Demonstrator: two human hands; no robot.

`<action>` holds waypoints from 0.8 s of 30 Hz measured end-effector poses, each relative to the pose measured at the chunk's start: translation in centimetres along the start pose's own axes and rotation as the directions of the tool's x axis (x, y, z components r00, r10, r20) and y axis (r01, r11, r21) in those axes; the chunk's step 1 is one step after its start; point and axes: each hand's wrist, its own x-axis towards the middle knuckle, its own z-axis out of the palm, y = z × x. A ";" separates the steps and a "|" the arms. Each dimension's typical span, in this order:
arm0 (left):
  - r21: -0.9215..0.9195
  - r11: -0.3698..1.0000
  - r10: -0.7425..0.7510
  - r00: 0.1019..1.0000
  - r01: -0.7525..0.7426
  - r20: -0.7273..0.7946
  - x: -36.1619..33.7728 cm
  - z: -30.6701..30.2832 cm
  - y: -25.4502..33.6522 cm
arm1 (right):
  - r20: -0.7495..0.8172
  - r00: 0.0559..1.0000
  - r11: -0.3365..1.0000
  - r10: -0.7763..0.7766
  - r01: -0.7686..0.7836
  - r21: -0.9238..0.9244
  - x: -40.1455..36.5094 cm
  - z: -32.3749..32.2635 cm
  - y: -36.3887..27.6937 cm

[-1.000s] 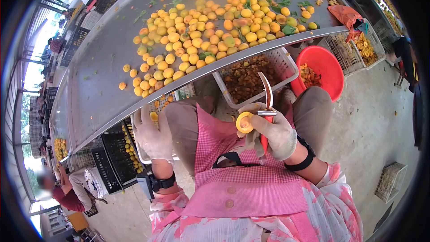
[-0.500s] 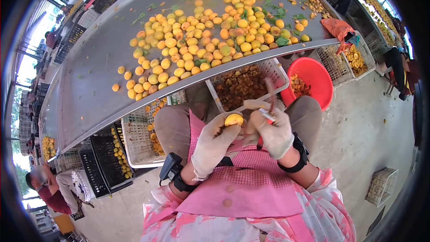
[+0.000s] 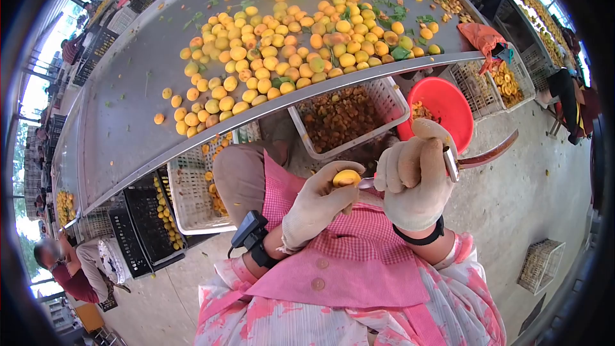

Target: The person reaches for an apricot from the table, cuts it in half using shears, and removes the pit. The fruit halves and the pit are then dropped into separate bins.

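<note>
My left hand [image 3: 315,208], in a pale work glove, is closed around a yellow apricot [image 3: 346,178] held between thumb and fingers above my lap. Just right of it, my gloved right hand [image 3: 415,186] makes a fist around a curved tool [image 3: 492,156]. The tool's long reddish-brown end sticks out to the right past a silver collar, and a small shiny metal part shows on the other side, close against the apricot. Exactly what kind of tool it is, I cannot tell. A pink checked apron [image 3: 359,234] lies beneath both hands.
Many apricots [image 3: 269,64] and some leaves lie on the metal table [image 3: 128,128] ahead. Below its edge are a white crate [image 3: 402,112] of brown pieces, a red tub [image 3: 458,125] and another white crate [image 3: 192,214] with fruit pieces. A person [image 3: 67,266] sits far left.
My right hand has turned and risen slightly to the right, so the tool's curved end now points out rightward. My left hand has moved a little right and down with the apricot.
</note>
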 end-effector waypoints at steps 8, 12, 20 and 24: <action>0.357 0.931 0.102 0.994 -0.078 -0.049 0.3 0.4 -0.7 | 0.120 0.983 0.990 -0.138 0.139 -0.002 -0.1 0.1 0.7; 0.375 0.926 0.073 0.993 -0.036 -0.087 0.1 0.9 -0.5 | 0.155 0.980 0.992 -0.126 0.129 -0.009 -0.4 -0.2 1.2; 0.385 0.916 0.212 0.953 -0.116 -0.216 0.4 1.4 -2.1 | 0.234 0.956 0.983 -0.174 0.181 -0.009 -2.1 -1.3 2.0; 0.419 0.903 0.211 0.948 -0.095 -0.239 0.4 1.5 -2.3 | 0.250 0.964 0.970 -0.095 0.145 -0.193 -3.1 -4.1 3.0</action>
